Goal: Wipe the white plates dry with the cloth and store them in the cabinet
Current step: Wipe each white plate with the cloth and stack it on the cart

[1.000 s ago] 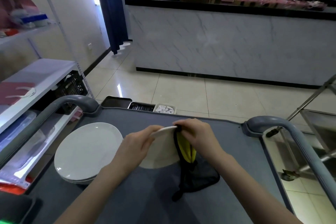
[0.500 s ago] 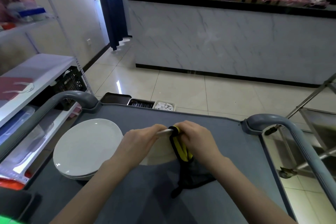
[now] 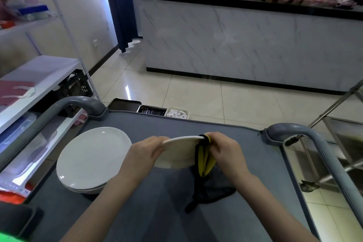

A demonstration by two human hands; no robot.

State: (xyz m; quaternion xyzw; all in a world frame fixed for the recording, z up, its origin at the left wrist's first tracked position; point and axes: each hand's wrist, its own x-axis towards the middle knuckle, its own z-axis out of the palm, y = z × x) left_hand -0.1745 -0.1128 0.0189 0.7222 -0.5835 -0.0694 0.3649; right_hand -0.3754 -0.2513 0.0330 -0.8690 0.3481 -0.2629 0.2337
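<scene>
A white plate [image 3: 177, 152] is held above the grey cart top [image 3: 243, 151], tilted with its underside toward me. My left hand [image 3: 144, 153] grips its left rim. My right hand [image 3: 224, 150] pinches a yellow and black cloth [image 3: 204, 160] over the plate's right rim; the rest of the cloth hangs down onto the cart. A stack of white plates [image 3: 92, 158] rests on the cart to the left, apart from both hands.
Grey cart handles [image 3: 82, 104] [image 3: 298, 133] rise at both far corners. Small trays [image 3: 151, 110] hang off the cart's far edge. A white shelf unit [image 3: 39, 76] stands left, a metal rack [image 3: 341, 124] right, a marble counter [image 3: 245, 45] ahead across tiled floor.
My right hand slid the cloth along the plate's rim, first leftward then back to the right edge. More of the plate's underside shows now. The stack stayed still.
</scene>
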